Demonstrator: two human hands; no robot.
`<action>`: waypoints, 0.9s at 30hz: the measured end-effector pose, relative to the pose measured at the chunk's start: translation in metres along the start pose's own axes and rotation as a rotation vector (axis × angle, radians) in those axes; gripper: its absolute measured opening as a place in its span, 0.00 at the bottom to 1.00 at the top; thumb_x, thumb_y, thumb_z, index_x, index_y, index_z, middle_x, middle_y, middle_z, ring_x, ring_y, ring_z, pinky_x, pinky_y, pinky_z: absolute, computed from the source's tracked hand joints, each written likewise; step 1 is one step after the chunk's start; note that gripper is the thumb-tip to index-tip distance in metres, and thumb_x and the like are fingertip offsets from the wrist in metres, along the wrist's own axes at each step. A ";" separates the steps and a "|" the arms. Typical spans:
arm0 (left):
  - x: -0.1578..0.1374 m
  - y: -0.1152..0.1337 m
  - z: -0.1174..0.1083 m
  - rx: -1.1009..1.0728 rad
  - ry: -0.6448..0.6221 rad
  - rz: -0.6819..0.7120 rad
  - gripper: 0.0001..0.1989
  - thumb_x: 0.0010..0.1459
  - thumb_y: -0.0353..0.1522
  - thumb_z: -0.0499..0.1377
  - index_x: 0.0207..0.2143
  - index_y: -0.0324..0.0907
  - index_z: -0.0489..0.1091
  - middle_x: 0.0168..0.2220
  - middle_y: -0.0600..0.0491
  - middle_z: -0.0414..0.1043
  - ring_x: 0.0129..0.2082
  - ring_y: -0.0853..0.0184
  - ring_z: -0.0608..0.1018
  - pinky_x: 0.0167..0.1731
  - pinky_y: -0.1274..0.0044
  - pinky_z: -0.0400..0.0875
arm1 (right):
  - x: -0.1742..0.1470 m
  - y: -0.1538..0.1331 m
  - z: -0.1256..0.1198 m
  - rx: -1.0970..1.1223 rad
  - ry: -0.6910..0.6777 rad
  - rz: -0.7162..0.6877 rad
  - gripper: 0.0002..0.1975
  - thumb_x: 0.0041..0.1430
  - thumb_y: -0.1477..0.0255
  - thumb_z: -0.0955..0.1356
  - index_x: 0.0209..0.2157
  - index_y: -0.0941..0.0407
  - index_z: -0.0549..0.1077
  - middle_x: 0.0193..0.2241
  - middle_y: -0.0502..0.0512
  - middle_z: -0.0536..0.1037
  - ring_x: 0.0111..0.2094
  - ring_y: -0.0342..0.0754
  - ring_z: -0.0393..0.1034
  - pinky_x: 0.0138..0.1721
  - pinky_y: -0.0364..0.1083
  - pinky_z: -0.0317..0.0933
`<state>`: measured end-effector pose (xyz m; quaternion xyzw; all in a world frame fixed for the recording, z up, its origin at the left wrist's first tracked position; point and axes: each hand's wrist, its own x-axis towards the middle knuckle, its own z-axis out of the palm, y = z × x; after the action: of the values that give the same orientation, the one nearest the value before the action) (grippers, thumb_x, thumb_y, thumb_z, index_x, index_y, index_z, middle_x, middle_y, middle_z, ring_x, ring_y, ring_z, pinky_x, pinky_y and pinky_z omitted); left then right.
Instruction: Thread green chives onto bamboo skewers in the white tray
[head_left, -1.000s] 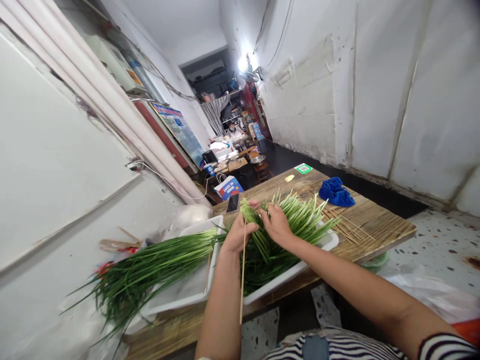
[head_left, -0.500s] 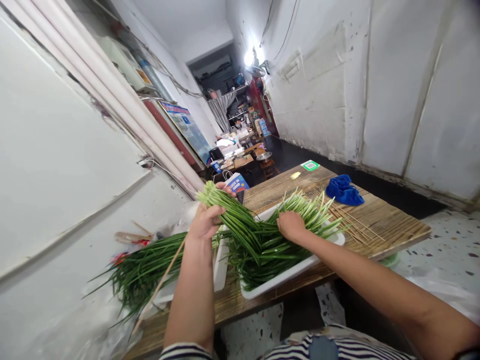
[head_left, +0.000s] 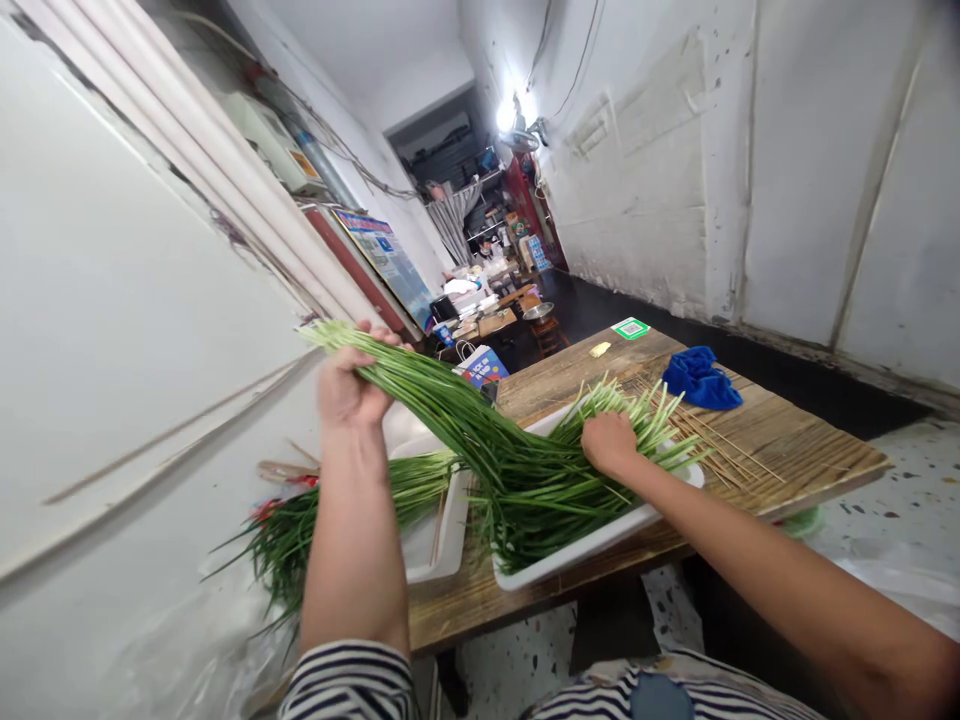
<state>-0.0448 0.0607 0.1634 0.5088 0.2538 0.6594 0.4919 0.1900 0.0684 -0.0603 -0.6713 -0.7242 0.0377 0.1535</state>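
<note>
My left hand [head_left: 354, 385] is raised to the left, closed around the pale stem ends of a bunch of garlic chives [head_left: 457, 410]. A thin wooden skewer [head_left: 180, 425] sticks out leftward from that hand. The green leaves of the bunch trail down into a white tray [head_left: 540, 578], where more chives lie. My right hand [head_left: 609, 442] is closed on the chives in that tray, near their pale ends; its fingertips are hidden. A second white tray [head_left: 450, 545] at the left bears another heap of chives [head_left: 292, 530].
Loose skewers [head_left: 720, 450] lie on the wooden table [head_left: 817, 460], right of the tray. Beyond them are a blue cloth [head_left: 701, 378], a small yellowish piece [head_left: 599, 349] and a green-bordered code card [head_left: 630, 328]. A paper bag [head_left: 484, 367] stands past the table's far side.
My left hand has moved left and up, drawing the bunch out longer from the tray. The skewer in it has swung from pointing down to pointing left. My right hand stays on the chives.
</note>
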 end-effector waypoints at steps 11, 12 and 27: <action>0.032 0.071 0.038 -0.019 -0.018 0.129 0.13 0.39 0.20 0.52 0.31 0.40 0.59 0.21 0.56 0.63 0.26 0.71 0.68 0.32 0.76 0.70 | -0.016 -0.016 -0.025 -0.095 -0.097 -0.170 0.11 0.58 0.76 0.64 0.38 0.64 0.77 0.39 0.73 0.76 0.44 0.60 0.67 0.42 0.53 0.55; 0.033 0.071 0.042 -0.010 -0.010 0.131 0.12 0.42 0.21 0.52 0.31 0.39 0.59 0.21 0.56 0.63 0.25 0.72 0.68 0.31 0.76 0.70 | -0.016 -0.018 -0.035 -0.107 -0.107 -0.156 0.13 0.57 0.74 0.65 0.41 0.65 0.76 0.39 0.74 0.76 0.43 0.61 0.69 0.41 0.54 0.57; 0.028 0.038 0.044 0.048 0.027 0.072 0.17 0.43 0.24 0.54 0.40 0.40 0.63 0.24 0.58 0.64 0.26 0.73 0.73 0.36 0.75 0.72 | -0.037 -0.055 -0.159 0.627 0.591 -0.659 0.09 0.60 0.75 0.64 0.35 0.53 0.77 0.32 0.53 0.78 0.35 0.48 0.72 0.36 0.45 0.62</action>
<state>-0.0194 0.0645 0.2222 0.5205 0.2578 0.6769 0.4521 0.1821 0.0027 0.0991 -0.3127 -0.7764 0.0114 0.5471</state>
